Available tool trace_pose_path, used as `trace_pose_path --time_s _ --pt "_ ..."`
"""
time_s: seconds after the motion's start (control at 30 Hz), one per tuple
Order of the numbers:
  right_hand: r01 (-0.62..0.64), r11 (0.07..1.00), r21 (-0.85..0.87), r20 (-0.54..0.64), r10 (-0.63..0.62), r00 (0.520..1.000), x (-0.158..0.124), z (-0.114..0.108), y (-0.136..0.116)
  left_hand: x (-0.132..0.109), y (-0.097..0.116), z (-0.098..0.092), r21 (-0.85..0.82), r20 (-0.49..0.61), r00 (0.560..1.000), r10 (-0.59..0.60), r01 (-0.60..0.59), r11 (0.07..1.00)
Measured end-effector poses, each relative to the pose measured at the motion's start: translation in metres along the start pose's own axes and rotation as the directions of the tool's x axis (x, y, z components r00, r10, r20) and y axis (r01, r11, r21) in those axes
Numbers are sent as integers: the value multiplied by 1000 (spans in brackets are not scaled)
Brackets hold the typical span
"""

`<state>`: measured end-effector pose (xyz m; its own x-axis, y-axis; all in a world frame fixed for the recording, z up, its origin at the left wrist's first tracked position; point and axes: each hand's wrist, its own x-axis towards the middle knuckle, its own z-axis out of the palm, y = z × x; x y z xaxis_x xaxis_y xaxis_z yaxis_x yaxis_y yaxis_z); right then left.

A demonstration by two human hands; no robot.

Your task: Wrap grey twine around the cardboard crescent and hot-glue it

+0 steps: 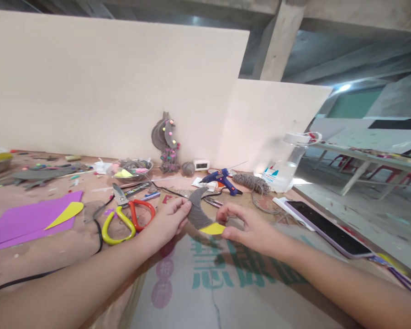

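A light pinch and snug, flat-lying strands seem best here, so the yellow end point(212, 229) does not bend. The grey-wrapped crescent point(198, 211) is between the hands, over the printed sheet's point(260, 310) far part. The left hand point(171, 218) nips its left edge, thumb against fingers; the right hand point(246, 225), fingers curled, pinches the yellow tip, wrist angled inward.

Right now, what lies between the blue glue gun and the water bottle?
A bundle of grey yarn lies between the blue glue gun and the water bottle, as the head view shows.
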<state>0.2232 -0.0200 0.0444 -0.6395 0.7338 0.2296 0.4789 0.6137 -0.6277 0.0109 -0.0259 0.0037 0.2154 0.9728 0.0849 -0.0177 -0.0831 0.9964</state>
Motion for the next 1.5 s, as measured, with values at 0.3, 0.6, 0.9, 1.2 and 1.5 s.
trace_pose_path --time_s 0.3,0.6,0.9,1.2,1.5 --pt "-71 993 -98 -67 64 996 -5 20 -4 2 -2 1 45 15 998 59 -59 997" --pt "88 956 -281 19 -86 996 -8 25 -8 -4 -1 5 116 -38 999 17 -12 993" --pt "-20 875 -484 56 54 997 4 -1 19 2 -5 -6 -137 -88 991 -97 84 987" --pt "-119 793 -598 286 350 892 1 -49 6 0 -2 -4 -102 -117 990 -82 70 992" --pt "-192 979 -74 736 184 652 -17 -87 -39 -3 6 0 -20 -149 986 -76 74 997"
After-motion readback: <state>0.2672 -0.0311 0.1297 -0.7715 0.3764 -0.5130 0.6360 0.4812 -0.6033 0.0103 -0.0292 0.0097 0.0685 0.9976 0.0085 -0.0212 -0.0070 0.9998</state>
